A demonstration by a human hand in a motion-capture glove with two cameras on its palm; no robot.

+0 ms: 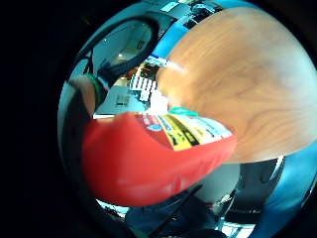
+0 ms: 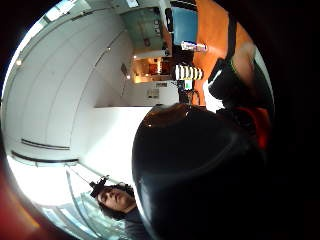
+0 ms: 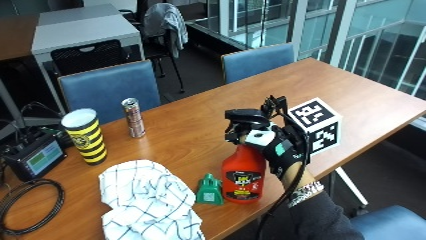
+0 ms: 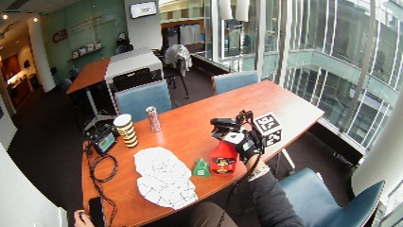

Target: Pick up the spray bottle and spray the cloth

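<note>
Spanning most of the outside view, the table (image 3: pixel 373 105) is a long wooden top with a smooth, warm grain. On it, toward the person's left, lies the cloth (image 3: pixel 143 202), white with a thin dark check, crumpled into soft folds. Just beside it stands the bottle (image 3: pixel 243 175), a red plastic spray bottle with a black trigger head and a yellow-and-black label; its base looks to be on the table near the front edge. Its long axis runs straight up, and the nozzle points away from the glove, toward the far side of the cloth. The right hand (image 3: pixel 283 147) wraps the neck and trigger head, fingers curled round them. In the little finger side palm view the red body and label fill much of the picture, close to the palm. Well apart at the far left stands a cup (image 3: pixel 85 135), paper, tapered, banded yellow and black. Near it stands a slim metal can (image 3: pixel 135 118). Touching or nearly touching the bottle sits a small green cone-shaped piece (image 3: pixel 210 190).
</note>
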